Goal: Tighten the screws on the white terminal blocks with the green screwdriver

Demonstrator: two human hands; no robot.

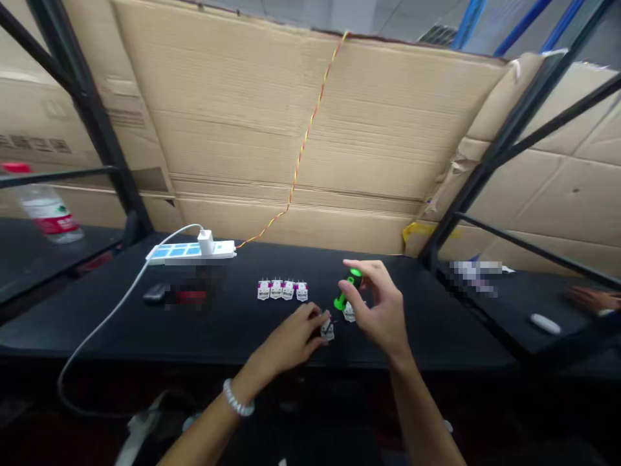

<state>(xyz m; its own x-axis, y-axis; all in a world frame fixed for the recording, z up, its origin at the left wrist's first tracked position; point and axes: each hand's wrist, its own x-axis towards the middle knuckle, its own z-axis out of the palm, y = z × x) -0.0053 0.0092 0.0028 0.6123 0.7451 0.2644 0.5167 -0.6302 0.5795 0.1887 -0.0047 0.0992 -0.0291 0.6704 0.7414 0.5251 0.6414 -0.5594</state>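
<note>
Low over the black table, my left hand pinches a small white part between thumb and fingers. A dark line shows across the part's face. My right hand is curled round a short, upright green-and-black tool, thumb on one side and fingers on the other. Its shape resembles a stubby screwdriver, but the tip cannot be made out. Another white part sits just below the tool, partly covered by my right hand. Beyond my left hand, several similar white parts with purple sides and thin pins stand in a row.
At the back left lies a white power strip with a plugged-in charger and a trailing white cable. A dark object rests nearby. Cardboard and black frame posts bound the table. Another person's hand is far right.
</note>
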